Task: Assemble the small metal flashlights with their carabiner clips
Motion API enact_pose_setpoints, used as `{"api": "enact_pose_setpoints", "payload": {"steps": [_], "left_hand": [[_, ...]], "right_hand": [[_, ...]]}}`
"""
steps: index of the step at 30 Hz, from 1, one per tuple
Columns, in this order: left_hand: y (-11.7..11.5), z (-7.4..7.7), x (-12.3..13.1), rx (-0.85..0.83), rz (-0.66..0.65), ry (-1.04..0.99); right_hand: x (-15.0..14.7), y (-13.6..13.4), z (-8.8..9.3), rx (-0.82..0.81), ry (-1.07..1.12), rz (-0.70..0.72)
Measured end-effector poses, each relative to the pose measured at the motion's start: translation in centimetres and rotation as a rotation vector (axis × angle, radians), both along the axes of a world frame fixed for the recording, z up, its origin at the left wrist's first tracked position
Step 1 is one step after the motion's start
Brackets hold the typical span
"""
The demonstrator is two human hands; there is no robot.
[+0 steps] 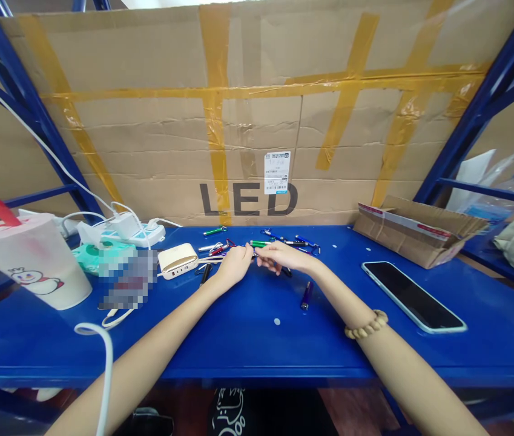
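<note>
My left hand and my right hand meet above the blue shelf top. Their fingers pinch a thin dark keychain flashlight between them, and the fingers partly hide it. Several small flashlights with carabiner clips lie in a loose scatter just beyond my hands. A green one sits close to my right fingers. A purple flashlight stands apart, nearer to me. A wooden bead bracelet circles my right wrist.
A white power bank with cables and a blurred packet lie left of my hands. Beyond them are a power strip and a large plastic cup. A phone and a cardboard box lid are on the right.
</note>
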State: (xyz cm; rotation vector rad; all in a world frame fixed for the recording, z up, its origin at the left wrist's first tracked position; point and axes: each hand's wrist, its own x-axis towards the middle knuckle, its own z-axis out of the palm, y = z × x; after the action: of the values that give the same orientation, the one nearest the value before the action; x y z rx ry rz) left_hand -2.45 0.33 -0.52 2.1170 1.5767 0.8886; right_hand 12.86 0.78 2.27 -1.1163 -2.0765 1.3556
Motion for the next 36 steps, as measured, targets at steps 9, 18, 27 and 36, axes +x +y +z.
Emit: {"api": "enact_pose_setpoints", "payload": {"steps": [9,18,27,36], "left_hand": [[0.0,0.7,0.4,-0.340,-0.001,-0.515],[-0.3,1.7,0.2,-0.414,-0.042,-0.910],[0.1,1.2,0.0,-0.679,-0.231,-1.144],[0.2,1.2,-0.1,-0.719,-0.219,-1.097]], "right_hand": [[4.9,0.3,2.6,0.294,-0.744,-0.505],[5.9,0.5,2.5,0.195,-0.683,-0.392],[5.4,1.2,1.1,0.203,-0.575,-0.263],[3.7,0.8,0.5,0.025,-0.473,-0.259]]}}
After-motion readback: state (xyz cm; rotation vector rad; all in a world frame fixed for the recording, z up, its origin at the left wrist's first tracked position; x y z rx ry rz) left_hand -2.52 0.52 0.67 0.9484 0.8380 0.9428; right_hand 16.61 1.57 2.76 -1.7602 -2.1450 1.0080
